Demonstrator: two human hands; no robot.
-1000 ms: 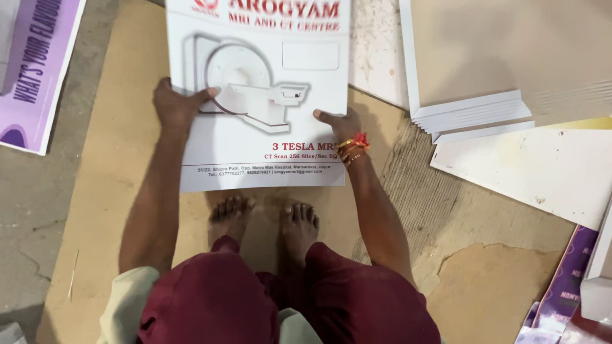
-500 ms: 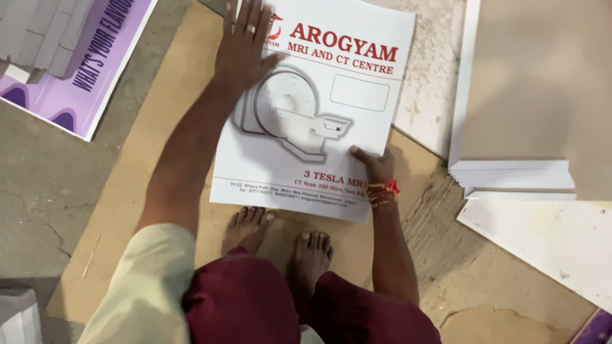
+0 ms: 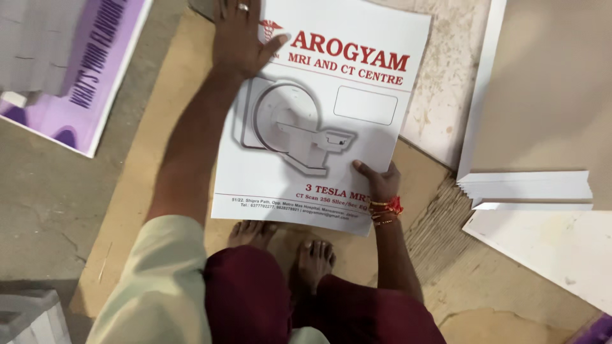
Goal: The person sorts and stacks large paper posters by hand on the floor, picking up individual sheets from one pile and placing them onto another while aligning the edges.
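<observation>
Left hand [image 3: 239, 38] stretched far forward, palm down, fingers spread flat. Right hand [image 3: 377, 181] held close to the body, thumb on top, fingers pinching.

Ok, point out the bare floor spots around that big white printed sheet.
Bare grey floor lies between the purple poster and brown cardboard. A cardboard patch lies right of the right hand. The white board stacks crowd the right.

Left hand's fingers [image 3: 237, 9] cut off by top edge.
</observation>
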